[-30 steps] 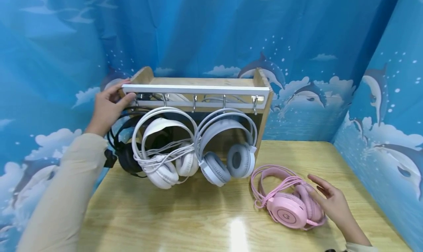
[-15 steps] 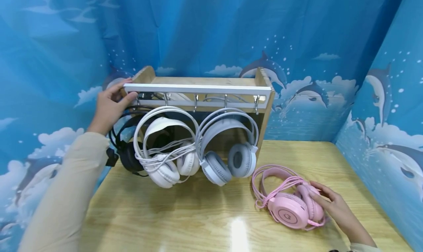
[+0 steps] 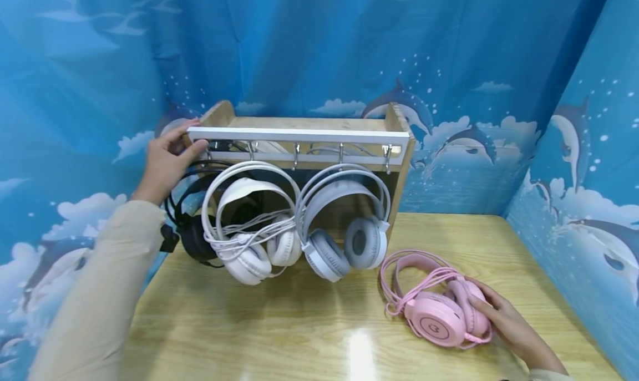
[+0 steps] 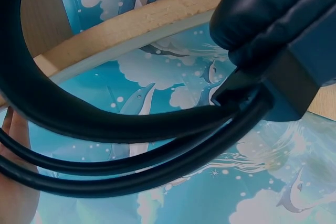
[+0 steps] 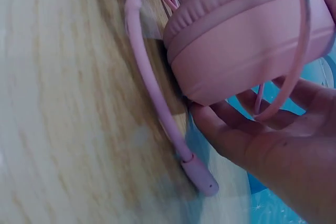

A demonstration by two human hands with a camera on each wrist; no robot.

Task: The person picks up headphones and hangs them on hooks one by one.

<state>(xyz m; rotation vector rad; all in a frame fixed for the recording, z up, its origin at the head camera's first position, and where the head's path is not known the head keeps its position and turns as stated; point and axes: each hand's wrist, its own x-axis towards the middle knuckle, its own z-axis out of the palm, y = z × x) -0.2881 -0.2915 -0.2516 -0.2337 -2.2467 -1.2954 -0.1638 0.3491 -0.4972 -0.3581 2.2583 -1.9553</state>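
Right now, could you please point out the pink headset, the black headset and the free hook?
pink headset (image 3: 435,325), head view, round earcup face.
black headset (image 3: 192,242), head view, left earcup.
free hook (image 3: 386,159), head view, metal shank.

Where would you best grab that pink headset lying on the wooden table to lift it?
Probably by the arched headband of the pink headset, coming from above on its left side. The band lies open and free, while the bulky ear cups are wrapped in cable and the right hand already cups their far side.

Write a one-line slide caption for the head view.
Left hand grips the wooden rack; right hand holds pink headphones on the table.
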